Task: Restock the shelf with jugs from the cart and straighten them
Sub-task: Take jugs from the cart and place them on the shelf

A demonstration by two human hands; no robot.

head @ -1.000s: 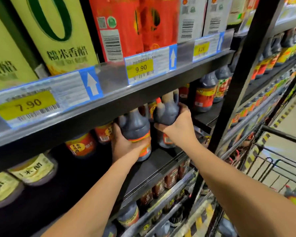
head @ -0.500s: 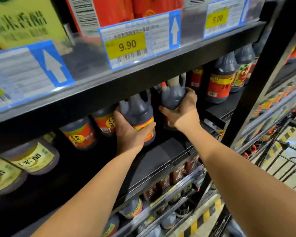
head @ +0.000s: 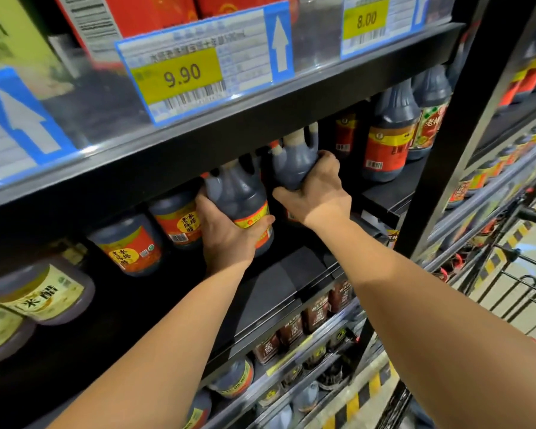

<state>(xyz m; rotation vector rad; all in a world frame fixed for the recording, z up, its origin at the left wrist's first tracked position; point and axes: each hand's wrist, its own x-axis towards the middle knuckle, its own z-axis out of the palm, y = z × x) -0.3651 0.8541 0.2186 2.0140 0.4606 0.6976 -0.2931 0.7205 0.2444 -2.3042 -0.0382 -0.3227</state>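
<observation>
Two dark jugs with red-and-yellow labels are inside the black shelf (head: 279, 283), under the upper shelf edge. My left hand (head: 226, 233) grips the nearer jug (head: 235, 193) round its body from the left, thumb across the label. My right hand (head: 317, 193) grips the farther jug (head: 294, 162) from the right and below, fingers wrapped over its shoulder. Both jugs are tilted and their caps are hidden behind the shelf above. More jugs of the same kind (head: 177, 221) stand to the left in the same row.
Larger dark jugs (head: 387, 137) stand to the right on the same shelf. Yellow-labelled jugs (head: 41, 292) sit at far left. Price tags (head: 205, 63) line the upper shelf edge. A black upright post (head: 440, 168) divides the bays. The wire cart (head: 514, 274) stands at lower right.
The camera has moved closer to the shelf. Both hands keep their hold and have pushed the two jugs slightly farther in and up under the upper shelf.
</observation>
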